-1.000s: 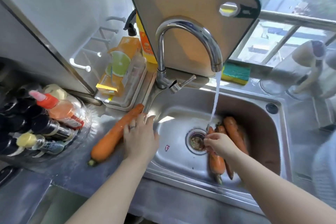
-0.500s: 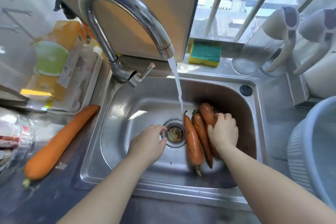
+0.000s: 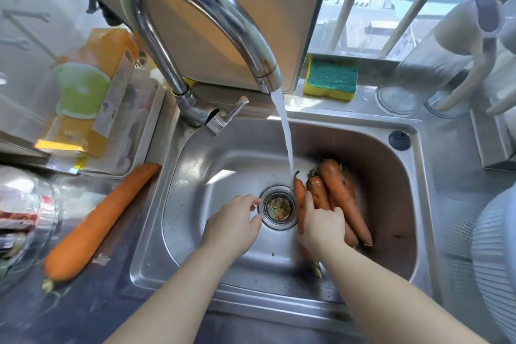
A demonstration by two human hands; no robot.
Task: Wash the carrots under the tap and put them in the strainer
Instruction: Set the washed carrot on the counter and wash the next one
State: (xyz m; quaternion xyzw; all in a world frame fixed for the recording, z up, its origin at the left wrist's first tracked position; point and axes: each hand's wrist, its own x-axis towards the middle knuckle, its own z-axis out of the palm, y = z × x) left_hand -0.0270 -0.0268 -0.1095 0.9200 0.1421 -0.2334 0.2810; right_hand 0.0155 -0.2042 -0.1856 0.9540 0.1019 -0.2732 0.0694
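Observation:
Water runs from the chrome tap into the steel sink. Several wet carrots lie side by side right of the drain. My right hand lies over them, its fingers curled round the thin leftmost carrot, whose tip sits under the stream. My left hand hovers just left of the drain, fingers loosely curled, holding nothing. One big carrot lies on the counter left of the sink. The pale ribbed strainer stands at the right edge.
A cutting board leans behind the tap. A green and yellow sponge sits on the back ledge. A tray with an orange packet stands at the left. Glass jugs are at the back right.
My left hand left the counter carrot and came into the sink beside the drain. My right hand shifted from the right carrots onto the leftmost one. The view has come closer.

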